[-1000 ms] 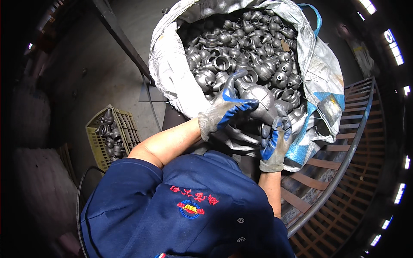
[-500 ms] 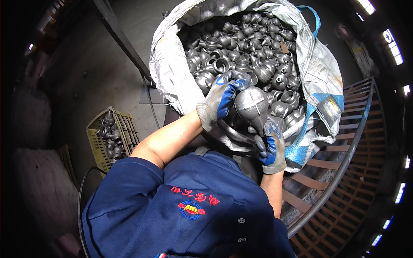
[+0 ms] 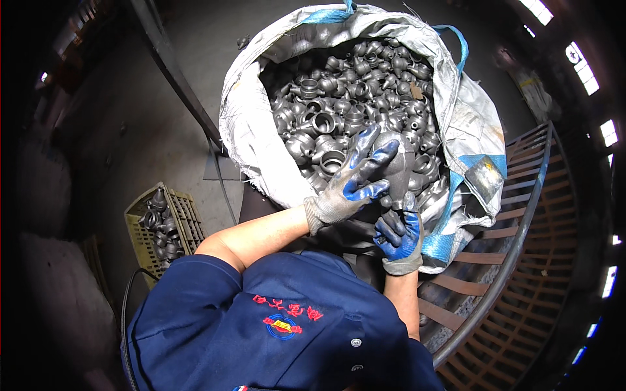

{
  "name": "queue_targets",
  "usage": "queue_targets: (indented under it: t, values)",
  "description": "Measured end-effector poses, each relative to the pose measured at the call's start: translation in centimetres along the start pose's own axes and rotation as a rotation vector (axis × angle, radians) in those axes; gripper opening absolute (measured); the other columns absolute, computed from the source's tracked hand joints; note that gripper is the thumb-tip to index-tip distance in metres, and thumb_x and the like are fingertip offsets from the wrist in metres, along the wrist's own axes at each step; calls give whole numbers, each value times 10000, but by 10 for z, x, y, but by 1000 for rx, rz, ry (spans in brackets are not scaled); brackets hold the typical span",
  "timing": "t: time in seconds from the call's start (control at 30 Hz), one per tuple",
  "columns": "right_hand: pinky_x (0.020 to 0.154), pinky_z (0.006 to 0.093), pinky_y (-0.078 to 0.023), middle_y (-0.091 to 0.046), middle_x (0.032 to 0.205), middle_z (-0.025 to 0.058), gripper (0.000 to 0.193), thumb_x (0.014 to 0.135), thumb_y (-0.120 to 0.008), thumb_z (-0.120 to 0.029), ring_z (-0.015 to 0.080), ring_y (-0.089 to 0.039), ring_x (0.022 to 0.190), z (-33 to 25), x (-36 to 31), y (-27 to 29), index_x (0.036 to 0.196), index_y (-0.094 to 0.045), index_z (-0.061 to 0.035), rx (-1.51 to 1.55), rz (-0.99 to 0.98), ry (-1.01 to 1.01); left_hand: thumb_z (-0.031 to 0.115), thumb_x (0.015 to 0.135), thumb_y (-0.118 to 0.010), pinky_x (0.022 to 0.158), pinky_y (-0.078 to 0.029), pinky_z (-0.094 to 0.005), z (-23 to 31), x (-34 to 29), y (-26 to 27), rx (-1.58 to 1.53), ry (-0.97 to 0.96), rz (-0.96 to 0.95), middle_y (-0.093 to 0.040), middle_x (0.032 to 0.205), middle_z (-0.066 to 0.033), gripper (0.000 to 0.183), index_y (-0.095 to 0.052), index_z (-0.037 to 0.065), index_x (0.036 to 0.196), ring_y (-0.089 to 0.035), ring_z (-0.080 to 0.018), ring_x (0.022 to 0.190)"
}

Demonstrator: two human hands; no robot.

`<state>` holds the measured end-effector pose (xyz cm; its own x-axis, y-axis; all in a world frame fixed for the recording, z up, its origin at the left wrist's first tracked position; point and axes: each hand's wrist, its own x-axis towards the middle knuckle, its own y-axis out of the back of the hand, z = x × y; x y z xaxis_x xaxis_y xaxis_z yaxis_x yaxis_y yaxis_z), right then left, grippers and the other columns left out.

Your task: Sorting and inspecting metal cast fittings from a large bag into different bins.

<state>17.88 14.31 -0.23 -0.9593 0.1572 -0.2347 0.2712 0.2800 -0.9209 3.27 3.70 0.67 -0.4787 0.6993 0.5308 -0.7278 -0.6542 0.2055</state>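
Observation:
A grey bulb-shaped metal casting, wide at the far end and narrowing toward me, is held over the sack. My right hand, in a grey and blue coated glove, is closed round its narrow near end. My left hand, gloved alike, has its fingers stretched out and apart along the casting's left side. Whether those fingertips touch it I cannot tell. Below and beyond both hands lie many similar grey castings, some with round openings facing up, filling a big white woven sack.
A yellow plastic crate with several castings stands on the floor at the left. A dark metal post slants down beside the sack. To the right runs a curved slatted metal rack. Blue straps loop from the sack's rim.
My left hand has let go of the casting's rounded end and spread its fingers. The casting has turned in my right hand, its wide end now pointing farther away. The view has shifted slightly.

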Motion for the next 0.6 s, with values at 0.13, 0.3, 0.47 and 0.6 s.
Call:
queue_targets:
  t: [0.13, 0.3, 0.47, 0.6]
  values:
    - [333, 213, -229, -333, 427, -15, 363, 948, -431, -317, 81, -252, 317, -1, -2, -7, 854, -542, 15, 176, 130, 74, 119, 785, -652, 1055, -251, -428, 0, -20, -3, -182, 173, -135, -309, 1390, -252, 251, -636, 76, 1032, -277, -355, 1318]
    - [322, 190, -255, -452, 537, 47, 282, 922, -491, -257, 75, -293, 343, -2, -8, 4, 945, -518, 22, 38, 67, 171, 158, 883, -582, 939, -398, -295, 38, 6, 30, -575, 601, 238, -542, 1150, -91, 283, -554, 22, 1129, -484, -130, 1114]
    - [312, 171, -293, -585, 782, 161, 133, 867, -563, -122, 76, -375, 396, 3, -6, -12, 940, -508, -25, -178, 121, 323, 152, 869, -597, 1006, -351, -301, 2, 21, 12, -763, 321, 184, -462, 1280, -132, 547, -352, -9, 1330, -413, -171, 1215]
    - [320, 171, -289, -509, 677, 103, 244, 858, -556, -81, 68, -359, 403, 10, -7, -14, 1087, -481, -49, -442, 183, 426, 119, 774, -689, 790, -484, -261, 20, 29, 11, -582, 463, 110, -542, 1098, -129, 645, -359, -64, 1297, -563, -151, 949]
